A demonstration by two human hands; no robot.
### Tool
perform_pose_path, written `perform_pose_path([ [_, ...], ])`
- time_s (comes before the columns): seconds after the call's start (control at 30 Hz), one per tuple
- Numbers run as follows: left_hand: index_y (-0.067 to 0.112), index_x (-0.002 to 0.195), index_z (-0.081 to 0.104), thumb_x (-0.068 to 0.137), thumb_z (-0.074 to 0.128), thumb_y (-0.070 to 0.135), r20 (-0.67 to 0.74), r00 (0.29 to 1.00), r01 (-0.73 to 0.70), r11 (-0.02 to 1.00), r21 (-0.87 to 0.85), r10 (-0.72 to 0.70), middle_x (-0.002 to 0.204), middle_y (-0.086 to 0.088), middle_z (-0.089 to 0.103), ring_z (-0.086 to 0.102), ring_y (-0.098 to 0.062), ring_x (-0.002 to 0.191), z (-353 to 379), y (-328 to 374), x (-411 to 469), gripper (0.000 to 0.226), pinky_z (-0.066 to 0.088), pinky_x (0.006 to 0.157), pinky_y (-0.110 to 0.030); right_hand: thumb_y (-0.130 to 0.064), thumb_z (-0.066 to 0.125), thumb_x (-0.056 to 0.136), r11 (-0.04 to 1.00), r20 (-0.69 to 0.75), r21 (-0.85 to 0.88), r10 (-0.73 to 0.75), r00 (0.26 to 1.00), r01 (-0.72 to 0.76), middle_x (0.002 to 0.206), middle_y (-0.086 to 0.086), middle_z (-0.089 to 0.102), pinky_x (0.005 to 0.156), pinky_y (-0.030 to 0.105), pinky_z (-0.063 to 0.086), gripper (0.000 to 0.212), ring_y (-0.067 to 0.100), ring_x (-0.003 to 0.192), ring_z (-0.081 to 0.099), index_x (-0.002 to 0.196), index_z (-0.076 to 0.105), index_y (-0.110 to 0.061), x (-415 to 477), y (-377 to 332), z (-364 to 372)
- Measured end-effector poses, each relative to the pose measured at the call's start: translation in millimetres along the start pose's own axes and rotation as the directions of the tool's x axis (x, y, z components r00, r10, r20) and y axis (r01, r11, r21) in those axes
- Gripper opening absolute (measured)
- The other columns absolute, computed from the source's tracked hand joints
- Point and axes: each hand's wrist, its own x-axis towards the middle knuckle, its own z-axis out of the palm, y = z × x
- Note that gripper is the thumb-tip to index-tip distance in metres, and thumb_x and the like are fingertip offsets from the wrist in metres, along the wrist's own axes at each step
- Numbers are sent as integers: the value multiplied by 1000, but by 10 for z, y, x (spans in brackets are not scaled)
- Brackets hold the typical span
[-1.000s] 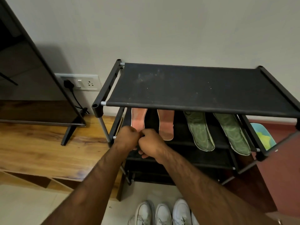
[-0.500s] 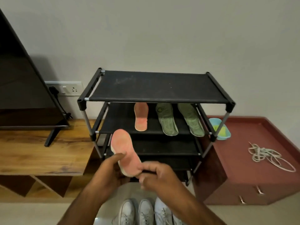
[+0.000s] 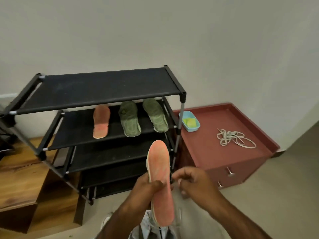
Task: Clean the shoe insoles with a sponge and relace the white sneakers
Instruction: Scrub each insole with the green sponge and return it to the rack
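Note:
My left hand (image 3: 145, 190) grips an orange-pink insole (image 3: 159, 175) around its middle, held upright in front of the black shoe rack (image 3: 96, 90). My right hand (image 3: 195, 181) hovers just right of the insole, fingers curled and apart, holding nothing. A second orange insole (image 3: 101, 124) and two green insoles (image 3: 129, 121) (image 3: 155, 115) lie on the rack's second shelf. A yellow-green sponge (image 3: 189, 121) sits in a small blue tub (image 3: 194, 129). White laces (image 3: 233, 138) lie tangled on the red cabinet. White sneakers (image 3: 150, 226) show partly beneath my arms.
The red low cabinet (image 3: 224, 161) with drawer handles stands right of the rack. A wooden TV unit (image 3: 20, 178) is on the left. Pale floor spreads at the lower right, the wall behind.
I pulled one orange insole off the shelf and drew back; my left hand now holds it upright and my right hand has let go. The view swung right.

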Motion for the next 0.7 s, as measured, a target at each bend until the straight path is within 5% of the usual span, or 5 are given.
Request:
perform_pose_path([
  [0.13,17,123,66,95,60,12,57,997,53,997,48,-55,104,-12,78,75,-30,98,339,-8,411,29,59,81,-47,3,61,92,999,-148,-32,-23,989,19,81,-3,77,78,44,61,36,21,79,74,85,76,-30,526,225,-493],
  [0.37,7,122,68,78,64,16,115,989,94,996,8,-94,106,-19,77,73,-37,103,894,58,1313,45,51,102,-61,2,56,92,996,-245,-88,-31,969,9,66,-15,70,70,26,50,36,-4,59,60,83,74,-28,1552,460,-1068],
  [0.57,11,134,60,89,63,15,62,990,130,991,9,-130,115,-15,75,72,-33,107,1229,147,2084,46,58,82,-43,1,54,93,976,-254,-212,-8,967,-47,95,6,76,72,28,52,27,22,84,68,101,79,-9,2386,551,-1338],
  [0.7,14,137,55,94,57,9,27,990,137,991,14,-137,118,-12,72,71,-30,107,1328,189,2372,43,60,91,-50,-2,56,95,949,-249,-300,24,968,-101,116,6,73,87,28,51,29,24,104,67,111,77,-14,2941,635,-1410],
])
